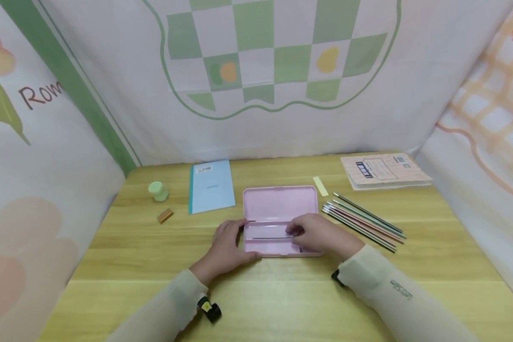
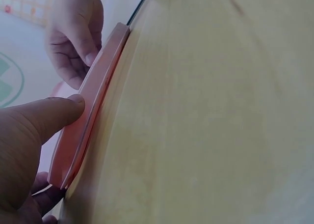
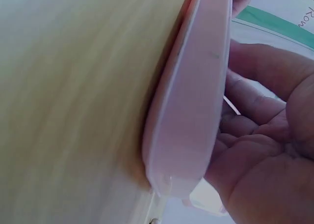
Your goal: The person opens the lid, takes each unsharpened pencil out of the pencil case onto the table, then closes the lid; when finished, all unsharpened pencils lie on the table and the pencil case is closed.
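Observation:
An open pink pencil case lies on the table, its lid tipped back. My left hand grips the left end, thumb against the front wall and fingers round the back corner; the left wrist view shows that thumb on the outer wall. Inside the tray's right half, my right hand bends its fingers down. A thin dark line, perhaps a pencil or the divider's edge, runs along the tray towards them. The right wrist view shows the case wall hiding the fingertips of the right hand, so what they hold cannot be seen.
Several pencils lie right of the case, beside a pale yellow strip. A thick book is at the back right. Leftward are a light blue notebook, a green round-topped object and a small brown block.

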The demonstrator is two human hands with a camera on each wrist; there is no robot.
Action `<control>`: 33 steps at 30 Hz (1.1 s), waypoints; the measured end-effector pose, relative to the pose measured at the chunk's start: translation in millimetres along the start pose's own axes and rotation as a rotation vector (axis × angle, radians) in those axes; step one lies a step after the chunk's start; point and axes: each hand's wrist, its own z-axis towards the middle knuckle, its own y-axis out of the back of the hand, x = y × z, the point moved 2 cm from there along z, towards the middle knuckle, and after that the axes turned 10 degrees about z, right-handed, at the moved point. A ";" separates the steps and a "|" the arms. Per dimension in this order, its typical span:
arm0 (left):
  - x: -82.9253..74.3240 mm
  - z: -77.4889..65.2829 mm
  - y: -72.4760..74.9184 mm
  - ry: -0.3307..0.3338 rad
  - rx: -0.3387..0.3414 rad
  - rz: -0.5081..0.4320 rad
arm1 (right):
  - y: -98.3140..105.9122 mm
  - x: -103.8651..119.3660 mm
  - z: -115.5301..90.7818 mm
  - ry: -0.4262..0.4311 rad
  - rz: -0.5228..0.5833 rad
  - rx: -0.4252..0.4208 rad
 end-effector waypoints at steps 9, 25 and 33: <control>2.4 -0.9 -2.9 0.012 0.010 -0.012 | -4.7 6.2 5.2 -0.033 -0.040 0.016; 7.4 5.7 -4.9 -0.011 0.011 0.029 | 1.6 -3.6 1.9 -0.028 -0.038 0.014; 5.5 3.7 -2.8 -0.006 -0.002 0.014 | 8.3 -7.0 5.8 0.065 0.027 -0.025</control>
